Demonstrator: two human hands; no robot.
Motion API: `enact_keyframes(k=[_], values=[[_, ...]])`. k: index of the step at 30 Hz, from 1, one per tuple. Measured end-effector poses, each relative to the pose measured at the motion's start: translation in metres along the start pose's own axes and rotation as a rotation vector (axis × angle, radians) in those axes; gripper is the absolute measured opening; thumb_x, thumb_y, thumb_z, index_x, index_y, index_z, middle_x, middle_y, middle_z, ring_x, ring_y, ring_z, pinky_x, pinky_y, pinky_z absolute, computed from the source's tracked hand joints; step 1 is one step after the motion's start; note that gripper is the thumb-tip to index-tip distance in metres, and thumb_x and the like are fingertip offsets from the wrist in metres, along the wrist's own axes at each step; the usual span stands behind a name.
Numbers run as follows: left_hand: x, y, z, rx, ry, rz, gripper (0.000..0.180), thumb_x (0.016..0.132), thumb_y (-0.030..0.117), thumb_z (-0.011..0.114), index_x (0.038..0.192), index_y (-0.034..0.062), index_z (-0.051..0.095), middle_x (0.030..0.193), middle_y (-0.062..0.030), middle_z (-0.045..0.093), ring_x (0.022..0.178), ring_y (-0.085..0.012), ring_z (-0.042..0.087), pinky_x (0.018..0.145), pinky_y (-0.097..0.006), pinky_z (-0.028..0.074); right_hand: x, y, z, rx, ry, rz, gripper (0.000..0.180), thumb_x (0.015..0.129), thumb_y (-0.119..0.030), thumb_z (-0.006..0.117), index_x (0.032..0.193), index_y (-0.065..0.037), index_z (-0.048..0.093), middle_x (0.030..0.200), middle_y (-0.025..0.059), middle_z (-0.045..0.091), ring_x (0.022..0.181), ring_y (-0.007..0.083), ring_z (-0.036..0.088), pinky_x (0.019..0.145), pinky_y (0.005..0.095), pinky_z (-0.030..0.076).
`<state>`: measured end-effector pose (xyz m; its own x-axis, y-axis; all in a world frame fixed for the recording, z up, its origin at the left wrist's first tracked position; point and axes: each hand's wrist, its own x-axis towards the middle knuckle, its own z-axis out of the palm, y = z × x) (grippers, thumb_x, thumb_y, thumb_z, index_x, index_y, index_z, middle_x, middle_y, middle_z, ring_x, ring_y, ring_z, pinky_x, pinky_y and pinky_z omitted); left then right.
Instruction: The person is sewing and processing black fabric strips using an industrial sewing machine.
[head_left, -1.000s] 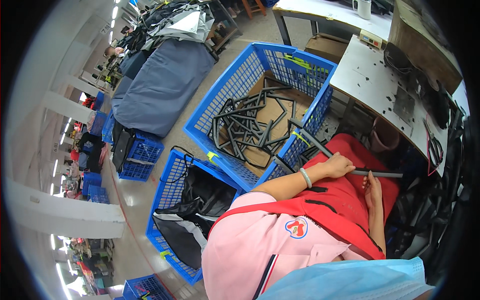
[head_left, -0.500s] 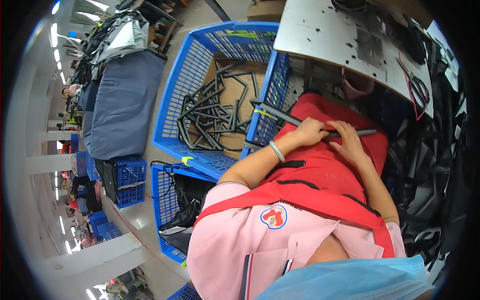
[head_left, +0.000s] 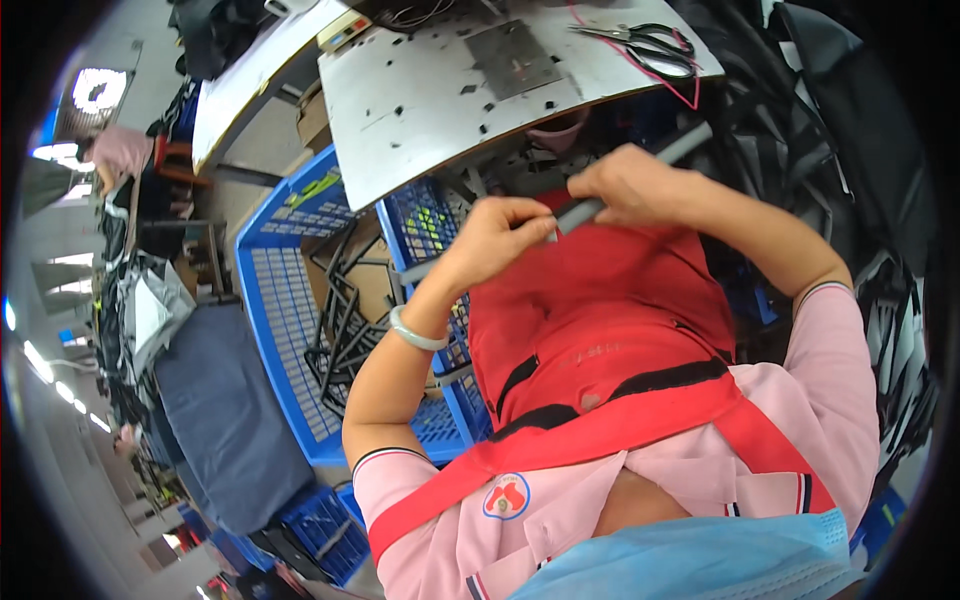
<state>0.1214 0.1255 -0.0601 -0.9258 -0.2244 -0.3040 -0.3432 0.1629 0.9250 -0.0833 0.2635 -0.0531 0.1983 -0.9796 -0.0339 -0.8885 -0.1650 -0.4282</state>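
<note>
Over the red apron [head_left: 610, 300] on my lap, both hands hold a long grey strip [head_left: 685, 145], perhaps a flat tube. My left hand [head_left: 497, 240] pinches it with thumb and forefinger near the middle. Close beside it, my right hand [head_left: 640, 188] is closed around the strip, which sticks out past the knuckles toward the upper right. Its other end passes behind my left wrist toward the blue basket. What lies inside the fingers is hidden.
A blue plastic basket [head_left: 280, 340] at the left holds many bent black strips [head_left: 345, 320]. Ahead stands a white worktable [head_left: 400, 150] with black scraps, a metal plate [head_left: 513, 60] and black-handled scissors [head_left: 655, 45]. Dark fabric [head_left: 850, 120] is heaped at the right.
My view has turned, so the basket sits further left and the table nearer the middle. Both hands are raised further from my body, and the strip now slants up to the right.
</note>
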Motion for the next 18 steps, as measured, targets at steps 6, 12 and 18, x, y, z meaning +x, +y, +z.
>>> enact_keyframes(k=[6, 12, 18], values=[[0.037, 0.088, -0.031, 0.485, 0.412, 0.315, 0.026, 0.089, 0.024, 0.067, 0.098, -0.0002, 0.071, 0.071, -0.0071, 0.065, 0.062, -0.0150, 0.057, 0.058, -0.028, 0.045, 0.017, 0.021, -0.086, -0.120, 0.320, 0.112, 0.023, 0.073, -0.017, 0.072, 0.092, -0.007, 0.061, 0.077, 0.0170, 0.063, 0.078, 0.0375, 0.062, 0.067, 0.0455, 0.047], [0.077, 0.096, -0.066, 0.350, 0.395, 0.278, 0.027, 0.090, 0.021, 0.064, 0.099, -0.0031, 0.070, 0.073, -0.0060, 0.067, 0.064, -0.0109, 0.057, 0.061, -0.027, 0.046, 0.043, 0.038, -0.125, -0.288, 0.278, 0.196, 0.032, 0.074, -0.024, 0.069, 0.102, -0.008, 0.066, 0.082, 0.0225, 0.065, 0.080, 0.0406, 0.064, 0.071, 0.0485, 0.050], [0.103, 0.091, -0.074, 0.437, 0.496, 0.313, 0.030, 0.089, 0.023, 0.065, 0.101, -0.0035, 0.070, 0.075, -0.0063, 0.069, 0.068, -0.0121, 0.061, 0.063, -0.026, 0.046, 0.057, 0.062, -0.125, -0.249, 0.308, 0.243, 0.031, 0.073, -0.027, 0.069, 0.097, -0.008, 0.068, 0.078, 0.0208, 0.066, 0.078, 0.0392, 0.064, 0.069, 0.0472, 0.050]])
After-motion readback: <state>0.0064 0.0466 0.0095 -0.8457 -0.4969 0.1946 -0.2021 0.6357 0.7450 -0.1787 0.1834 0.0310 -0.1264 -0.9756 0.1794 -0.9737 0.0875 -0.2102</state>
